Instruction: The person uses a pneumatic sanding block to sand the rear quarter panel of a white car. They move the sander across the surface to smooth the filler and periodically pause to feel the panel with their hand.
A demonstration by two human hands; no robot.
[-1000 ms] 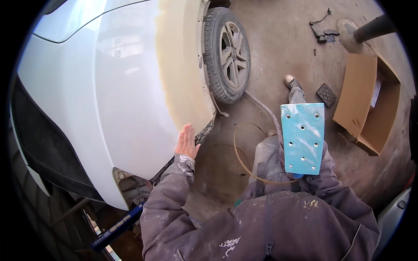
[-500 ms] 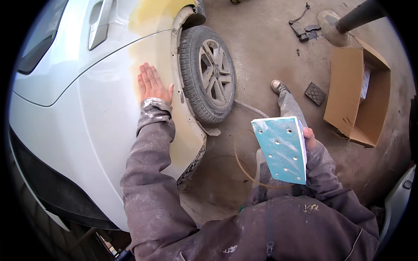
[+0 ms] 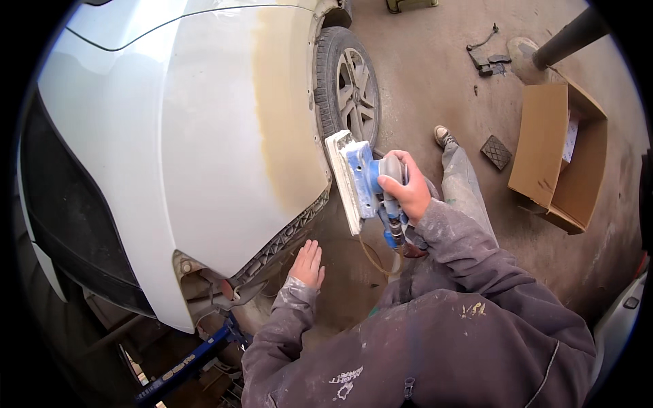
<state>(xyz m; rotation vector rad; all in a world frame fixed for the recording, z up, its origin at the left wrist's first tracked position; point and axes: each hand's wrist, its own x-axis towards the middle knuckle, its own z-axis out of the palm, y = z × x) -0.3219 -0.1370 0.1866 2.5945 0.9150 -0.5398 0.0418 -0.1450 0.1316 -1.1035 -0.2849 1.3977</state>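
Note:
My right hand [image 3: 408, 185] is wrapped round the grip of a blue-and-grey orbital sander [image 3: 359, 178]. Its dusty, white-edged rectangular pad stands on edge, facing the white car's body panel [image 3: 211, 129]. Whether the pad touches the panel's edge I cannot tell. A band of tan filler or primer [image 3: 282, 115] runs along the panel beside the wheel arch. My left hand [image 3: 308, 265] is off the panel, below its lower corner, fingers stretched out and holding nothing. Beyond the sander is a dusty wheel [image 3: 355, 95], partly covered by the pad. A thin tan hose [image 3: 372, 258] hangs below the sander.
An open cardboard box [image 3: 539, 146] lies on the floor at right, near a dark ridged block [image 3: 496, 152]. Dark metal parts [image 3: 493, 66] lie by a pole [image 3: 571, 35]. A blue jack-like bar [image 3: 194, 357] is at lower left, under the car.
My left hand has come off the tan area and back toward me. My right hand has raised the sander toward the panel, turning its teal pad face away from view. The view has shifted.

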